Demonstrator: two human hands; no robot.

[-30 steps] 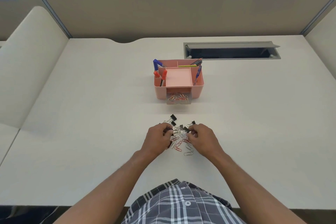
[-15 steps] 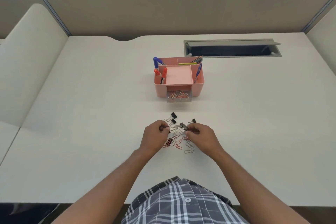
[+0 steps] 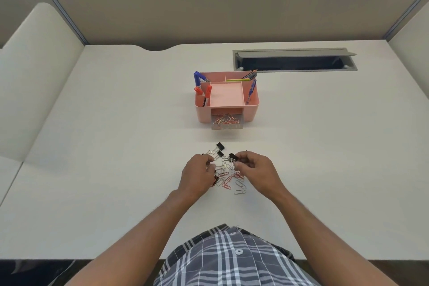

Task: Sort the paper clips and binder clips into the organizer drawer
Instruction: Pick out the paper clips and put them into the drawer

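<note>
A pile of red and silver paper clips (image 3: 228, 181) lies on the desk between my hands, with black binder clips (image 3: 220, 146) at its far edge. My left hand (image 3: 197, 173) rests on the pile's left side, fingers curled inward at the clips; what they pinch is hidden. My right hand (image 3: 254, 169) pinches a black binder clip (image 3: 233, 157) at the pile's top right. Beyond the pile stands the pink organizer (image 3: 250, 109). Its clear drawer (image 3: 227, 123) is pulled out and holds several paper clips.
Pens and markers (image 3: 197, 78) stand in the organizer's back and side compartments. A grey cable slot (image 3: 294, 59) is set into the desk behind it. Partition walls enclose the back and sides of the desk (image 3: 116, 146).
Both hands stay at the pile with small finger movements. The right hand's fingertips have closed on the black binder clip at the top right.
</note>
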